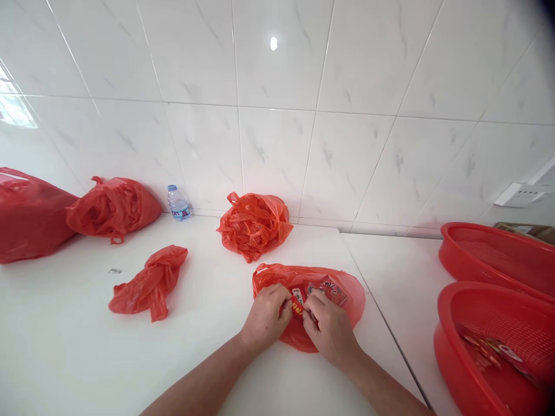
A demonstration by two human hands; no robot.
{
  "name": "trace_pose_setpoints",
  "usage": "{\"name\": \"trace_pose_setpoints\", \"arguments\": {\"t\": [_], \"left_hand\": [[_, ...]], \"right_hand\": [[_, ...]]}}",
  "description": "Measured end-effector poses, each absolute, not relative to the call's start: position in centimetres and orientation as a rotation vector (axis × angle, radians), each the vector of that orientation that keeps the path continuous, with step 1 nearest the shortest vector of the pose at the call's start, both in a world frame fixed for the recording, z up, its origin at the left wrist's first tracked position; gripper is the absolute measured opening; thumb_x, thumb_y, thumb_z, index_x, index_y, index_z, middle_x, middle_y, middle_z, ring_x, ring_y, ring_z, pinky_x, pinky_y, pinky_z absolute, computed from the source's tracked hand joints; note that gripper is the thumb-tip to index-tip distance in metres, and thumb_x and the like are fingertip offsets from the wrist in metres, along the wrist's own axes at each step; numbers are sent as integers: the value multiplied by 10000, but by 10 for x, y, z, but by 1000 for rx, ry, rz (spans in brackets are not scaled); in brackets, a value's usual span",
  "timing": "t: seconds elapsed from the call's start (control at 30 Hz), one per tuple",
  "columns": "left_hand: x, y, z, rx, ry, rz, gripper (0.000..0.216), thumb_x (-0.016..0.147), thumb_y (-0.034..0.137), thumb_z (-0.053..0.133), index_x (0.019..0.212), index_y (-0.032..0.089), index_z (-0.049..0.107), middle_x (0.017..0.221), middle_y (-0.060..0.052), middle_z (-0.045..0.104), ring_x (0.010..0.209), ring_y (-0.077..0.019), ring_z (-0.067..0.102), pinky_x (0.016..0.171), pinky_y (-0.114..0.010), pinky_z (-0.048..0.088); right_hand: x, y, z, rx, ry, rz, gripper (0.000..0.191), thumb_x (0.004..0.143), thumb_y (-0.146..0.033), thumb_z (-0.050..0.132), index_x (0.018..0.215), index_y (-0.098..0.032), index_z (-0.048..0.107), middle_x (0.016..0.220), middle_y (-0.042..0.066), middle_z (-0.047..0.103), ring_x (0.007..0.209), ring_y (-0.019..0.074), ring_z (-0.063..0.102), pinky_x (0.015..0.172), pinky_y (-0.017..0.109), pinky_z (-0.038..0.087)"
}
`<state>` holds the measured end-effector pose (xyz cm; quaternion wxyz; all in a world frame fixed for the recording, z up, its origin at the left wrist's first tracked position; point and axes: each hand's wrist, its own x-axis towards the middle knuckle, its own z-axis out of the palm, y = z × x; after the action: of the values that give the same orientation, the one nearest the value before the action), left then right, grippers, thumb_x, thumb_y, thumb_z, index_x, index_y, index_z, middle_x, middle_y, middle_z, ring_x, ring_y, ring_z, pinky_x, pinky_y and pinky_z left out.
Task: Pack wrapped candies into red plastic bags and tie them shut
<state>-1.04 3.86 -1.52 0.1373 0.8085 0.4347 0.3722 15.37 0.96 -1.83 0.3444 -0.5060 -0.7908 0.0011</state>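
Note:
A thin red plastic bag [353,289] lies open in front of me with several red snack packets [333,290] in it. Above the bag, a small red packet [297,306] with yellow lettering is stretched between my two hands. My left hand [267,315] pinches its left end between thumb and fingers. At its right end, the fingers of my right hand [328,326] are closed in the same way. My fingertips partly cover the packet, and my hands hide some of the bag's contents.
Behind the bag sits a crumpled red bag [255,225]. To the left are a knotted red bag [150,286], a bundled bag [115,208], a large full bag [34,216] and a water bottle [177,203]. Red baskets [451,323] stand at the right, the nearer holding packets [489,349].

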Motion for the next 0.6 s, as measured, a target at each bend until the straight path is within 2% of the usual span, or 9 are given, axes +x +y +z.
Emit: {"name": "trace_pose_setpoints", "arguments": {"t": [0.13, 0.3, 0.47, 0.6], "left_hand": [[-11, 39, -16, 2296, 1263, 1091, 166, 763, 74, 412, 650, 194, 434, 656, 8, 521, 623, -129, 471, 597, -261, 397], [-20, 45, -13, 2252, 1396, 1184, 162, 816, 118, 374, 698, 202, 447, 692, -5, 524, 657, -147, 494, 622, -275, 409], [-31, 53, -8, 2368, 1449, 1151, 221, 879, 173, 327, 689, 204, 436, 680, -13, 514, 648, -160, 491, 624, -288, 390], [-30, 54, -14, 2511, 1349, 1009, 233, 895, 182, 332, 722, 199, 488, 669, -7, 552, 651, -163, 520, 693, -316, 400]], "right_hand": [[157, 12, -19, -1314, -2040, 22, 156, 832, -143, 428, 687, -194, 453, 701, -9, 483, 580, 95, 442, 522, 216, 345], [168, 18, -18, -1403, -1967, 13, 245, 883, -272, 464, 653, -191, 485, 665, -14, 500, 569, 95, 456, 518, 225, 346], [174, 22, -20, -1509, -1953, -11, 144, 847, -246, 526, 726, -208, 592, 748, 0, 556, 654, 116, 519, 565, 239, 386], [170, 20, -21, -1472, -2090, -88, 94, 815, -219, 571, 755, -212, 643, 805, 33, 558, 777, 169, 525, 689, 296, 433]]}}
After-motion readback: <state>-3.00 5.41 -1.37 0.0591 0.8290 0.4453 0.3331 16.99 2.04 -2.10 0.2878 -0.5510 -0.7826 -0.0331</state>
